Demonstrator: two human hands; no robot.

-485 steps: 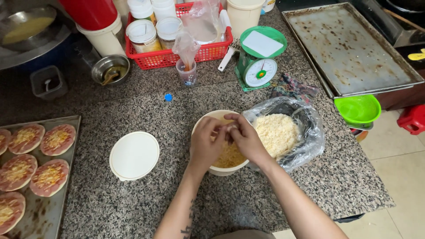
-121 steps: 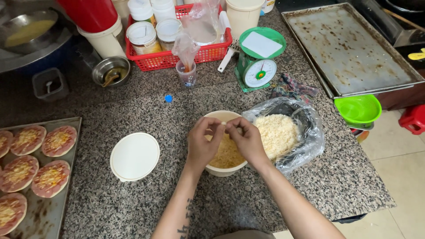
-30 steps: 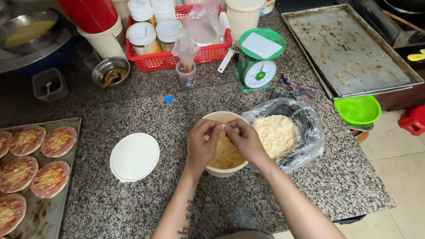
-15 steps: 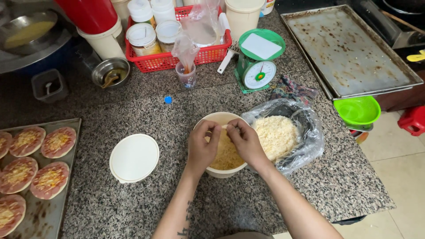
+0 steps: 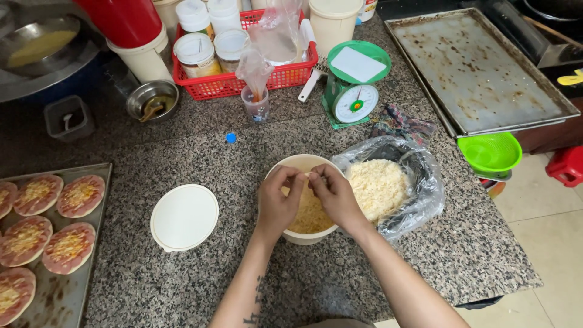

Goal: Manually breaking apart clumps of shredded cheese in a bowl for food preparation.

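Over a cream plastic tub point(image 5: 290, 165) of shredded yellow cheese point(image 5: 311, 214), my left hand point(image 5: 278, 199) and my right hand point(image 5: 331, 191) meet fingertip to fingertip, pinching a small clump of cheese between them. The tub sits on the speckled granite counter point(image 5: 243, 273). Just right of it, a clear plastic bag point(image 5: 419, 182) lies open with a pile of paler shredded cheese point(image 5: 378, 185) inside. The tub's round white lid point(image 5: 184, 217) rests flat on the counter to the left.
A metal tray point(image 5: 61, 297) with several small cheese-topped pizzas lies at left. Behind are a red basket point(image 5: 243, 82) of jars, a green kitchen scale point(image 5: 353, 82), a small plastic cup point(image 5: 257, 103), a steel bowl point(image 5: 152, 100). A large baking tray point(image 5: 480, 67) and green strainer point(image 5: 489, 153) sit right.
Both hands stay over the tub with only small finger movements, working the cheese between the fingertips. Nothing else on the counter has moved.
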